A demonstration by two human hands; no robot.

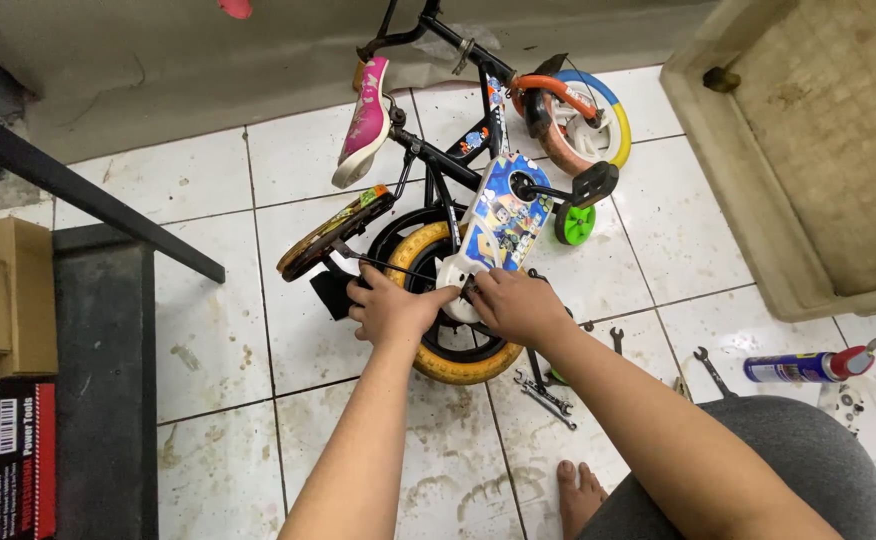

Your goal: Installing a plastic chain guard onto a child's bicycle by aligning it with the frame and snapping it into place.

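A small children's bicycle [458,150] lies on its side on the white tiled floor. It has a black frame, a pink and white saddle [366,120], a colourful chain guard [503,215] and a yellow rear tyre [458,368]. My left hand [393,305] rests on the rear wheel near the hub, fingers curled against the white end of the chain guard. My right hand [518,305] presses on the same spot from the right. Whether either hand holds a small tool or part is hidden by the fingers.
Several wrenches [548,395] lie on the tiles by my bare foot [580,490]. A blue spray can [803,367] with a red cap lies at the right. A concrete basin [758,200] stands upper right; cardboard boxes [3,300] and a dark bench [103,380] are on the left.
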